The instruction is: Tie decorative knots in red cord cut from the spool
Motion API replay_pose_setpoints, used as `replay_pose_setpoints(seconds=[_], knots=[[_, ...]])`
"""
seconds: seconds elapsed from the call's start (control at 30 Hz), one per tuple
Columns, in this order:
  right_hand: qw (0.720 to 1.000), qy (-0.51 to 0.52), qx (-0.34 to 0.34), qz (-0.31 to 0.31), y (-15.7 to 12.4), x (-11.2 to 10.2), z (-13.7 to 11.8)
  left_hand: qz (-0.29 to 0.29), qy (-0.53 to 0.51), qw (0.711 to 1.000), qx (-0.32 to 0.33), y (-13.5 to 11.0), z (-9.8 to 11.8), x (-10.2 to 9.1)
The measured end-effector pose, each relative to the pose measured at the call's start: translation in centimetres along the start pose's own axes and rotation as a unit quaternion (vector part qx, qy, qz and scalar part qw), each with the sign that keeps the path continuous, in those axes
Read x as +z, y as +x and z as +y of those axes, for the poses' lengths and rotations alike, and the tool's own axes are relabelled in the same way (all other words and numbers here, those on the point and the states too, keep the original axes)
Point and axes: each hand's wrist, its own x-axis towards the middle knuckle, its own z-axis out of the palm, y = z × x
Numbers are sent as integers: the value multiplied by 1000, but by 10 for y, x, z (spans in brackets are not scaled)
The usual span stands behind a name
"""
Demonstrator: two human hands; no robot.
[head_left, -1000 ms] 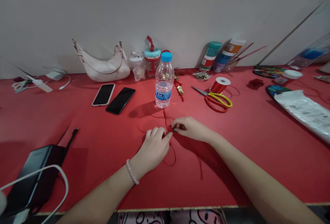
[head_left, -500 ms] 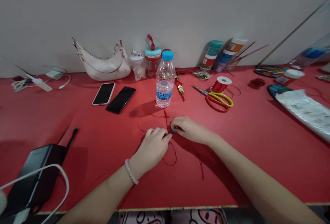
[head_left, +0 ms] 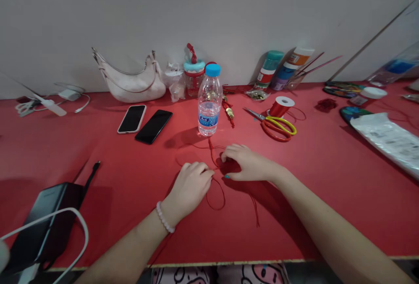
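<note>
A thin red cord (head_left: 212,155) runs from under the base of a water bottle (head_left: 209,100) down between my hands, with a short knotted stretch near the bottle. My left hand (head_left: 193,190) is closed in a pinch on the cord, and a loop of it hangs out to the right of the fingers. Just right of it, my right hand (head_left: 244,164) has its thumb and fingers apart beside the cord, not gripping it. Loose cord ends lie on the red table below my right wrist.
Scissors (head_left: 276,124) and a red thread spool (head_left: 281,107) lie right of the bottle. Two phones (head_left: 153,127) lie left, before a white handbag (head_left: 134,81). A black power bank (head_left: 46,218) sits front left. Paint bottles (head_left: 269,70) lean on the wall; a plastic-wrapped packet (head_left: 389,140) lies right.
My right hand has opened its pinch and moved slightly right, away from the left fingers. My left hand has shifted a little left, still pinching the cord.
</note>
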Motion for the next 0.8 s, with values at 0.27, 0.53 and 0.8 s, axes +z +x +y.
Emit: replay_pose_setpoints(seconds=[0.27,0.53,0.8], knots=[[999,-45,7,-7,5,7,-8,4,-13,1000,-5,0,-1,3],[1000,15,-1,19,7,11,-2,26,-20,999,-18,4,-2,11],[999,38,13,31,10,13,3,29,-19,999,-19,8,-1,11]])
